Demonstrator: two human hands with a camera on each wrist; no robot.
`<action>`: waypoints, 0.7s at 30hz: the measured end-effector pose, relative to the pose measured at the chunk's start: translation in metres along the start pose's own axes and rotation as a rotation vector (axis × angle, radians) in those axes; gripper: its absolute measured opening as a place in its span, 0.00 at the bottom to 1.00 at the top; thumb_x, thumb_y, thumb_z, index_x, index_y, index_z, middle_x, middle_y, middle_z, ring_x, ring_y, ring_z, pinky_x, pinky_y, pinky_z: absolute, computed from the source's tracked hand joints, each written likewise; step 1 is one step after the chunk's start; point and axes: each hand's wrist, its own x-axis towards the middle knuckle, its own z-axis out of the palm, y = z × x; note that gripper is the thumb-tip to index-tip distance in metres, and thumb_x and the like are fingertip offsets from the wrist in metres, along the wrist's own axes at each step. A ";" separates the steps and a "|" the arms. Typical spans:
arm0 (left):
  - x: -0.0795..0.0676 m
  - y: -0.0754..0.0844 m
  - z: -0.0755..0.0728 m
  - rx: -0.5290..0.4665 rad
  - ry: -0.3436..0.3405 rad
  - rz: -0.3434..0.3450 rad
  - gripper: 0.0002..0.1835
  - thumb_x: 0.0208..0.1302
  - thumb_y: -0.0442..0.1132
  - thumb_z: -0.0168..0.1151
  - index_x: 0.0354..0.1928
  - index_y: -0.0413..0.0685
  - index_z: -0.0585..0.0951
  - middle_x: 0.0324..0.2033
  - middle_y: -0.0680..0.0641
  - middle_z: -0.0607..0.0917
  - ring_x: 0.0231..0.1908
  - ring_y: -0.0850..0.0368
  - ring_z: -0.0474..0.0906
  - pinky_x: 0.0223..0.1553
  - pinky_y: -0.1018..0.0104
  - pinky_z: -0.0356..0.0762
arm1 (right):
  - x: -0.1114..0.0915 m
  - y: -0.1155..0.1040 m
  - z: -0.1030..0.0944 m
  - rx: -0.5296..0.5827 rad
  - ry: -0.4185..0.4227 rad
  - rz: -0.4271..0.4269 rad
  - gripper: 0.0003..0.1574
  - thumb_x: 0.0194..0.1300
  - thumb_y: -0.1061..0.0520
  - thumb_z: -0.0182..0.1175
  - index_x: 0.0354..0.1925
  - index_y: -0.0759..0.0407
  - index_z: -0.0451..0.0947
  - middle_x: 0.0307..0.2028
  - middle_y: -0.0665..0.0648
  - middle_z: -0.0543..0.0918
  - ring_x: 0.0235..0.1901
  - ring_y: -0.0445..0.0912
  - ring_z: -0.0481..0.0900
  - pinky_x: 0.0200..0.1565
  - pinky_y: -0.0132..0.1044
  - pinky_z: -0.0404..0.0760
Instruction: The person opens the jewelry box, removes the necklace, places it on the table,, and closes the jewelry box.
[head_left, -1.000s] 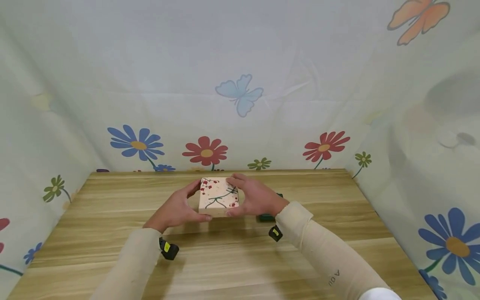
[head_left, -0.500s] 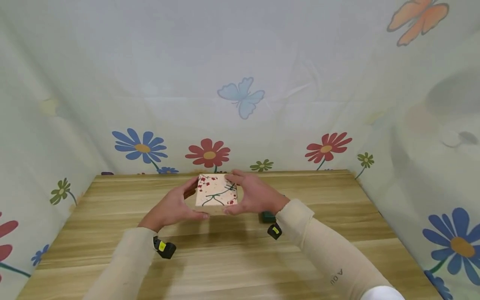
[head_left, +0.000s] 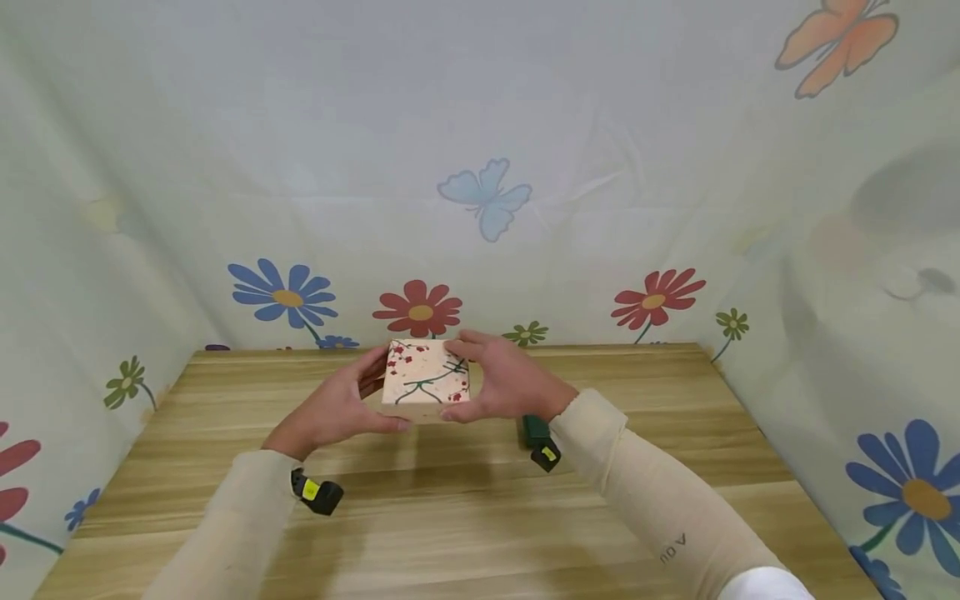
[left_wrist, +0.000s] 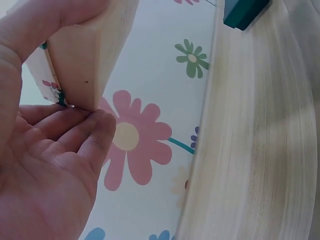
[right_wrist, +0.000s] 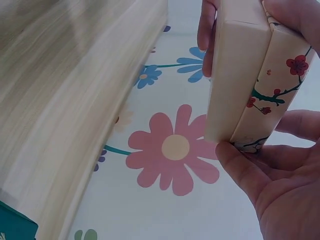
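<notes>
A square cream box [head_left: 426, 372] with red blossoms and dark green branches on its top is held up over the wooden table [head_left: 450, 517]. My left hand [head_left: 333, 408] grips its left side, thumb at the near edge and fingers toward the far corner. From the right side my right hand [head_left: 513, 379] grips it the same way, with thumb near and fingers behind. In the right wrist view the box [right_wrist: 240, 75] shows a seam between its patterned lid and plain base. The left wrist view has the plain underside of the box [left_wrist: 80, 65] above the left fingers.
A dark green box-like object [head_left: 534, 431] lies on the table below my right wrist, partly hidden by it. Behind the table's back edge hangs a white cloth [head_left: 337, 192] printed with flowers and butterflies, which also closes off both sides.
Both hands have carried the box slightly up and to the left in the head view. The grip looks the same. The head view has shifted a little.
</notes>
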 end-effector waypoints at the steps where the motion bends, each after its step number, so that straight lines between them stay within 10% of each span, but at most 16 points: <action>1: -0.001 0.000 0.000 -0.006 0.001 0.005 0.66 0.50 0.47 0.85 0.84 0.44 0.49 0.81 0.40 0.60 0.79 0.36 0.60 0.77 0.43 0.62 | 0.000 0.000 0.000 -0.006 0.001 -0.004 0.60 0.52 0.34 0.77 0.75 0.59 0.70 0.77 0.67 0.67 0.74 0.62 0.70 0.70 0.56 0.77; 21: -0.005 -0.001 0.010 -0.011 0.073 0.012 0.69 0.51 0.52 0.84 0.84 0.43 0.45 0.82 0.39 0.56 0.80 0.36 0.58 0.76 0.44 0.62 | 0.004 0.001 -0.001 -0.012 0.000 -0.042 0.59 0.53 0.35 0.78 0.75 0.59 0.70 0.77 0.66 0.68 0.76 0.61 0.68 0.69 0.55 0.78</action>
